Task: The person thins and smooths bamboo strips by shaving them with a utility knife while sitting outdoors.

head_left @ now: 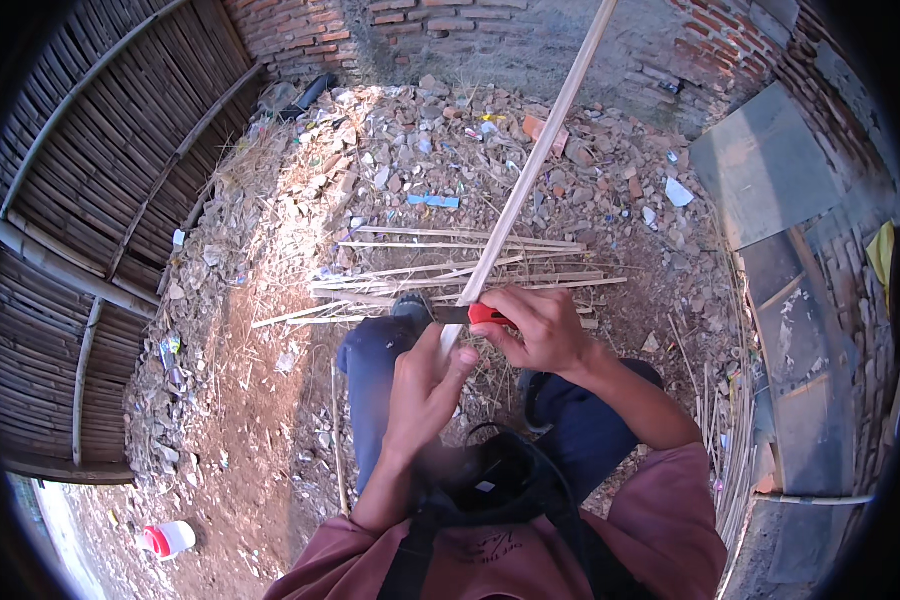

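A long pale strip of split bamboo or wood [532, 172] slants from my lap up past the top right of the view. My left hand [422, 388] is closed around its lower end, thumb along one side. In my right hand [545, 325] is a knife with a red and black handle [484, 314]. Its dark blade lies across the strip just above my left hand, and the fingers partly hide the handle. Beyond my hands, several similar thin strips [560, 277] lie loosely piled on the ground near my shoe [412, 306].
Rubble and litter [400, 165] cover the ground up to a brick wall [450, 45]. A slatted bamboo wall [80, 200] stands on the left, and panels [770, 165] lean on the right. A red and white container [173, 539] sits at lower left. More long sticks [735, 470] lie at right.
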Demonstrator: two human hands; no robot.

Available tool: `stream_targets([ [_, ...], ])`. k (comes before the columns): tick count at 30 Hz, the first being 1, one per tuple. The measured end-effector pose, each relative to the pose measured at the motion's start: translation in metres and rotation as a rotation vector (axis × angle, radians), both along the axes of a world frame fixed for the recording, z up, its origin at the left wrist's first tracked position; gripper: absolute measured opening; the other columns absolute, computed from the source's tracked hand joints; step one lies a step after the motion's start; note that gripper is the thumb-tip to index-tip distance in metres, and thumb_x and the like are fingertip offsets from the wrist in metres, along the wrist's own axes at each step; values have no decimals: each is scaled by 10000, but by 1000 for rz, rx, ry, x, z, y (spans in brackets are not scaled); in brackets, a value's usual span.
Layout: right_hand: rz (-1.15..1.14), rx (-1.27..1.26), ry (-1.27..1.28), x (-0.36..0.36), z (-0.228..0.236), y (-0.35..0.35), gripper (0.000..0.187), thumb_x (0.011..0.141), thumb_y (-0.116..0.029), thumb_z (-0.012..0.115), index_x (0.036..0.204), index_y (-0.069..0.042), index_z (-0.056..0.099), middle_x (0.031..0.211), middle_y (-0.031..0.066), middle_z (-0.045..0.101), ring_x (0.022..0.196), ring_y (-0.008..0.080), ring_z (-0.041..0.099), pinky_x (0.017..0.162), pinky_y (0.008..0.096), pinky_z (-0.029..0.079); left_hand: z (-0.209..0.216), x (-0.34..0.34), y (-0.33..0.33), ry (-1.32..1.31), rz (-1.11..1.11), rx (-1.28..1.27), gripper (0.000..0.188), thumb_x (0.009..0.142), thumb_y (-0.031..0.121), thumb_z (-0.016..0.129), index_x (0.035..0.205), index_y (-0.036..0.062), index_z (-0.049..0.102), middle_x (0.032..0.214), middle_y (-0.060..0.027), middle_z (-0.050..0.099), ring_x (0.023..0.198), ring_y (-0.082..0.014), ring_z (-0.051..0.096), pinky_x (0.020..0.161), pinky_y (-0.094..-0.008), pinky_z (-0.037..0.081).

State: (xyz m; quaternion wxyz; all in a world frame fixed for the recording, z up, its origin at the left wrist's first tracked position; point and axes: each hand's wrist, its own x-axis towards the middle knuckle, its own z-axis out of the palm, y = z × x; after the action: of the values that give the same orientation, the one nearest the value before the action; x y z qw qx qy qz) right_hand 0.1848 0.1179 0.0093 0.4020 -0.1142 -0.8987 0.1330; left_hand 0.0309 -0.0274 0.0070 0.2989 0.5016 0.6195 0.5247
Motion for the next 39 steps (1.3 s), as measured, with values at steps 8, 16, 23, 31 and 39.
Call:
stream_targets([
  [8, 17, 62, -4, -6, -8, -6, 233, 956, -324, 774, 1027, -117, 696, 804, 43, 714, 608, 223, 720, 515, 352, 551, -9, 0, 2, -182, 22, 72, 242, 1005, 170, 776, 1103, -23, 668, 766, -12, 603, 694, -61, 494, 605, -271, 429],
  [16, -27, 68, 7, -8, -8, -11, 230, 917, -251, 791, 1071, -106, 702, 832, 46, 731, 650, 228, 740, 533, 362, 570, 1, 4, 4, -104, 129, 55, 208, 1011, 177, 775, 1059, -12, 706, 694, 30, 581, 648, -33, 439, 558, -249, 371],
  [23, -38, 44, -12, -7, -5, -13, 263, 905, -235, 802, 1107, -97, 706, 853, 50, 738, 656, 226, 744, 542, 358, 574, -1, 5, 4, -89, 157, 18, 231, 1021, 210, 767, 1091, -8, 736, 647, 60, 520, 639, -26, 411, 543, -248, 341],
  [31, -87, 69, 1, -5, 0, -14, 261, 921, -248, 796, 1117, -98, 710, 835, 47, 729, 663, 222, 744, 547, 360, 573, -2, 8, 5, -86, 175, 23, 340, 1033, 278, 762, 863, 17, 624, 660, 97, 431, 631, -14, 371, 522, -241, 278],
  [39, -89, 66, 21, -4, 4, -12, 246, 912, -232, 808, 1099, -103, 714, 863, 49, 748, 697, 224, 757, 580, 354, 594, -5, 6, 3, -29, 179, 52, 503, 1019, 345, 775, 748, 86, 440, 625, 79, 420, 616, -15, 368, 501, -249, 271],
])
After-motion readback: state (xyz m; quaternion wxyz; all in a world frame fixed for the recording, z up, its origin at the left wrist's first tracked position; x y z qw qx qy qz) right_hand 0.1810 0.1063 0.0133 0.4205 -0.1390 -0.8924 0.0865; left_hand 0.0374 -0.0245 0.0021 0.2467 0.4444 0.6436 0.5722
